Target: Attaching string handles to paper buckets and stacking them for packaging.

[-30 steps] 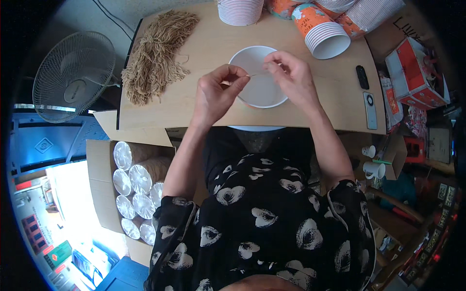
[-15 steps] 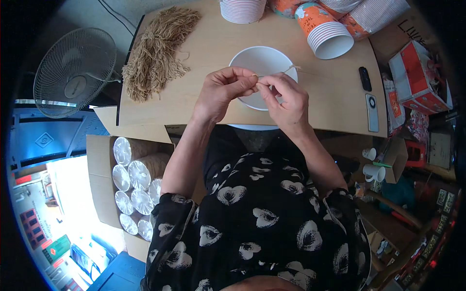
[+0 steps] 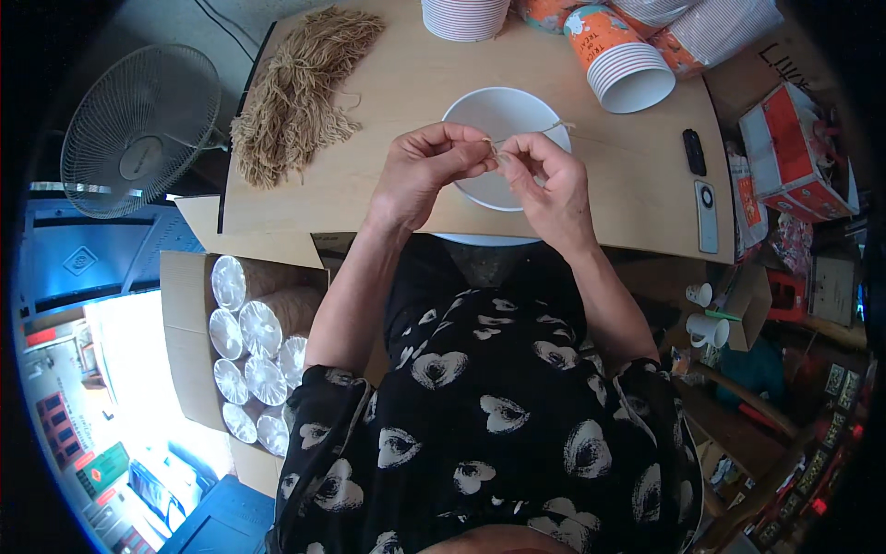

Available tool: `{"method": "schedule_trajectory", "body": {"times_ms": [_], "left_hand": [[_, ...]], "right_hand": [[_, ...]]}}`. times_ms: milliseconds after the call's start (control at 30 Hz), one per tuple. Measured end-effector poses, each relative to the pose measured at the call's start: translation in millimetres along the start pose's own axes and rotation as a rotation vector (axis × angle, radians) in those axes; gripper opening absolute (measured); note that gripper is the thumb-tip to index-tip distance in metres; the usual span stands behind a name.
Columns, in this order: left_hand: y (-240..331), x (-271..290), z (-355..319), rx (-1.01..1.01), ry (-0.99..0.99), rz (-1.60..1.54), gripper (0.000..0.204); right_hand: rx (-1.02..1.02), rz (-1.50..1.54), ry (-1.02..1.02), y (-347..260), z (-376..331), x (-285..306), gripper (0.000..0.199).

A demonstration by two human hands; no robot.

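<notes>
My left hand (image 3: pixel 426 174) and my right hand (image 3: pixel 556 189) meet above a white bowl (image 3: pixel 494 109) near the table's front edge. Both are closed in a pinch on a thin tan cord (image 3: pixel 499 153), fingertips almost touching. A loose end of cord sticks out beyond my right fingers, over the bowl's right rim. How the cord runs between the fingers is too small to make out. To the left lies a big bundle of similar tan cords (image 3: pixel 300 97) on the tabletop.
Stacked paper cups (image 3: pixel 632 78), orange and white, lie at the back right; another stack (image 3: pixel 464 18) stands behind the bowl. A remote (image 3: pixel 707 217) and a black object (image 3: pixel 694 152) rest by the right edge. A fan (image 3: pixel 140 138) and carton of wrapped cups (image 3: pixel 189 342) are left.
My right fingers have shifted slightly right and opened a small gap from the left fingertips, showing more cord between them. My left hand stays nearly in place.
</notes>
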State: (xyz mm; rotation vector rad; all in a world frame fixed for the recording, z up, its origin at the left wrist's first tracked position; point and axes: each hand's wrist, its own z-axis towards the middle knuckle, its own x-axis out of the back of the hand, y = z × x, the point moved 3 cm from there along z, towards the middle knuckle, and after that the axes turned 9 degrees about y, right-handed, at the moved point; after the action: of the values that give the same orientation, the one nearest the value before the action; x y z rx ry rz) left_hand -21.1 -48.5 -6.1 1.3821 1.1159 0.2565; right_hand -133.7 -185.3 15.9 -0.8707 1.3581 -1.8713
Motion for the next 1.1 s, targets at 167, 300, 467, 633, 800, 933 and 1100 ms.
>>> {"method": "schedule_trajectory", "body": {"times_ms": [167, 300, 467, 633, 800, 933, 1100], "left_hand": [[0.7, -3.9, -2.3, -0.097, -0.004, 0.101, 0.015], [1.7, -9.8, -6.7, -0.173, -0.014, 0.201, 0.013], [5.6, -14.2, -11.6, -0.223, -0.036, 0.278, 0.015], [4.4, -15.1, -10.4, -0.233, -0.070, 0.330, 0.015], [0.6, -14.2, -8.6, -0.265, -0.058, 0.380, 0.015], [0.2, -12.1, -5.9, -0.206, -0.047, 0.352, 0.017], [1.3, -12.8, -4.4, -0.135, -0.093, 0.267, 0.017]], "right_hand": [[-0.007, 0.015, -0.008, -0.1, -0.1, 1.2, 0.009], [-0.043, 0.111, -0.017, -3.5, 0.2, 1.6, 0.013], [-0.084, 0.112, -0.014, -1.4, 0.3, 6.4, 0.015], [-0.139, 0.126, -0.006, 0.3, -0.7, 9.2, 0.016], [-0.174, 0.142, -0.011, -0.4, -1.5, 11.3, 0.016], [-0.162, 0.083, -0.006, -1.5, 4.5, 17.3, 0.018], [-0.072, -0.040, -0.030, 2.8, 22.7, 23.8, 0.017]]}}
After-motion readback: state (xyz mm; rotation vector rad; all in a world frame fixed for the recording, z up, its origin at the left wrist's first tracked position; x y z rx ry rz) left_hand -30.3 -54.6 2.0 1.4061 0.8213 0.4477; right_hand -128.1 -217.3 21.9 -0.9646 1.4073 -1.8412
